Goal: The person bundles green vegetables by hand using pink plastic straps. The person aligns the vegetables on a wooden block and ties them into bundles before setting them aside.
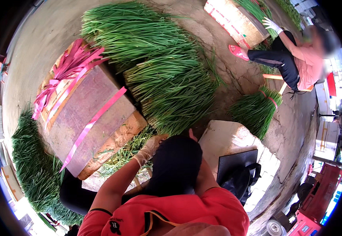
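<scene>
My left hand (150, 148), in a pale glove, reaches forward beside my dark-clad knee (178, 161) to the near edge of a large pile of long green garlic chives (171, 90). Its fingertips are hidden behind the knee. Of my right hand (193, 135), only a finger or thumb shows past the knee's far side, close to the same pile. What either hand holds, if anything, is out of sight. Loose green and yellowish leaf scraps (125, 157) lie below my left forearm.
Left stands a board-topped block (88, 102) with pink ribbons (70, 70); more chives (31, 157) lie beyond. A tied bundle (257, 110), a white box (226, 135) and a black bag (239, 173) are right. A gloved co-worker (308, 59) sits far right by another box (238, 21).
</scene>
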Action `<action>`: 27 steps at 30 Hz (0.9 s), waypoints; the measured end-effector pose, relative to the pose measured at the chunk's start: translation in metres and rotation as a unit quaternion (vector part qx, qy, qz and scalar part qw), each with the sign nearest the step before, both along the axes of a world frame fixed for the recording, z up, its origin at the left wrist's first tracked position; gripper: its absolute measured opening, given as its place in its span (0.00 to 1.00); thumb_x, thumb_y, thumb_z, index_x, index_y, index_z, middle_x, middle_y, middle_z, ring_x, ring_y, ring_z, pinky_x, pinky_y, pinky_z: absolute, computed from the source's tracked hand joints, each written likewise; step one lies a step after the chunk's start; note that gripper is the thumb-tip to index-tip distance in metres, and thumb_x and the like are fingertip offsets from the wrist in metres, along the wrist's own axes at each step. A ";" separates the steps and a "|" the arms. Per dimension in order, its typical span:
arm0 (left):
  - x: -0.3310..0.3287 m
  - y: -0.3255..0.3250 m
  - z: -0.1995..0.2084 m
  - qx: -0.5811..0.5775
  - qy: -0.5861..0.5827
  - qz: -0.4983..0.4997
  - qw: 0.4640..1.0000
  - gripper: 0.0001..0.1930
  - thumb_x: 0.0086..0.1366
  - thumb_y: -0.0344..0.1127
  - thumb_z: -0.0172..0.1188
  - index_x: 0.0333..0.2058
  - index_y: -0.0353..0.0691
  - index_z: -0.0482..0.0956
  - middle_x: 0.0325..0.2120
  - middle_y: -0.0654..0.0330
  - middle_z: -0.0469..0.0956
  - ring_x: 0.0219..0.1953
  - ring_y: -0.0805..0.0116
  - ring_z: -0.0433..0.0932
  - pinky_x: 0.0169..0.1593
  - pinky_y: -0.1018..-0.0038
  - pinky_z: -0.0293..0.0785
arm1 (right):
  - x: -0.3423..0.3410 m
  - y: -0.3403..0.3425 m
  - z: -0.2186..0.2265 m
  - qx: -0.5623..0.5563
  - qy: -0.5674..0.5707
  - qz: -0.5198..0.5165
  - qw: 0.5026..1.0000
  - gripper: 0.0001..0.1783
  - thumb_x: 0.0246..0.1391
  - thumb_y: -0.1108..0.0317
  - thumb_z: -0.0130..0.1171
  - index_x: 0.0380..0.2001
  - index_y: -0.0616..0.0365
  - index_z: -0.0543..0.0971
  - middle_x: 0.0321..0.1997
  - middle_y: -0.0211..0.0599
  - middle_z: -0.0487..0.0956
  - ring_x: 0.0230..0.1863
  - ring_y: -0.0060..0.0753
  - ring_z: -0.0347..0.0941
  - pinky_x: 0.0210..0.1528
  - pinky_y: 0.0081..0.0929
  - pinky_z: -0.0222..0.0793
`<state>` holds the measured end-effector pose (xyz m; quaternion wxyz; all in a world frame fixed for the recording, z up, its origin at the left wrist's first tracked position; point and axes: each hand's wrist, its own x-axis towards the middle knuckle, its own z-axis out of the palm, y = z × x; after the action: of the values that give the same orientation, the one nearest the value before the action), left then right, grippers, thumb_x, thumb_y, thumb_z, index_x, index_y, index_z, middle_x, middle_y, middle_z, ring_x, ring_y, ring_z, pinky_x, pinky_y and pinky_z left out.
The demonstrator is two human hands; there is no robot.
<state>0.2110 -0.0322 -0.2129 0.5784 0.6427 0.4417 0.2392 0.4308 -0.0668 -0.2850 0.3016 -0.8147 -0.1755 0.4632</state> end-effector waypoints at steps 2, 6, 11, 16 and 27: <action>0.011 0.000 -0.024 0.178 0.011 -0.058 0.982 0.17 0.52 0.36 0.50 0.42 0.40 0.68 0.33 0.50 0.73 0.34 0.59 0.73 0.37 0.72 0.69 | -0.012 0.001 -0.010 0.022 0.094 -0.050 0.994 0.35 0.38 0.40 0.51 0.30 0.67 0.70 0.26 0.43 0.70 0.29 0.34 0.68 0.35 0.33 0.66; 0.025 0.026 0.017 -0.004 0.190 -0.015 0.982 0.22 0.46 0.40 0.54 0.43 0.43 0.68 0.34 0.48 0.71 0.34 0.54 0.71 0.37 0.66 0.68 | -0.006 0.016 -0.032 -0.001 0.240 -0.130 0.962 0.34 0.40 0.40 0.50 0.34 0.65 0.69 0.30 0.39 0.70 0.31 0.33 0.68 0.40 0.34 0.64; 0.025 0.026 0.015 -0.081 0.403 -0.009 0.911 0.34 0.44 0.36 0.54 0.52 0.43 0.53 0.45 0.43 0.61 0.38 0.48 0.68 0.40 0.64 0.66 | -0.038 0.040 0.035 0.095 0.297 -0.038 0.949 0.33 0.44 0.42 0.47 0.43 0.61 0.65 0.40 0.37 0.69 0.41 0.32 0.66 0.45 0.32 0.61; 0.028 0.020 -0.004 -0.016 0.351 -0.008 0.936 0.36 0.45 0.37 0.54 0.54 0.40 0.50 0.50 0.42 0.54 0.40 0.48 0.67 0.42 0.64 0.65 | -0.044 0.045 0.002 0.111 0.526 -0.124 0.834 0.29 0.49 0.50 0.46 0.48 0.61 0.61 0.44 0.35 0.68 0.45 0.29 0.63 0.48 0.27 0.58; 0.036 0.035 0.005 -0.064 0.380 -0.007 0.923 0.34 0.46 0.35 0.55 0.52 0.37 0.51 0.44 0.41 0.61 0.42 0.49 0.67 0.42 0.64 0.65 | -0.040 0.022 -0.053 0.291 0.107 0.270 0.912 0.14 0.49 0.65 0.48 0.39 0.58 0.67 0.39 0.37 0.70 0.40 0.32 0.67 0.40 0.31 0.63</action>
<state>0.2466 0.0026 -0.2081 0.4085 0.6500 0.6384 -0.0559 0.3907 -0.0446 -0.3376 0.4052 -0.5579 -0.4825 0.5401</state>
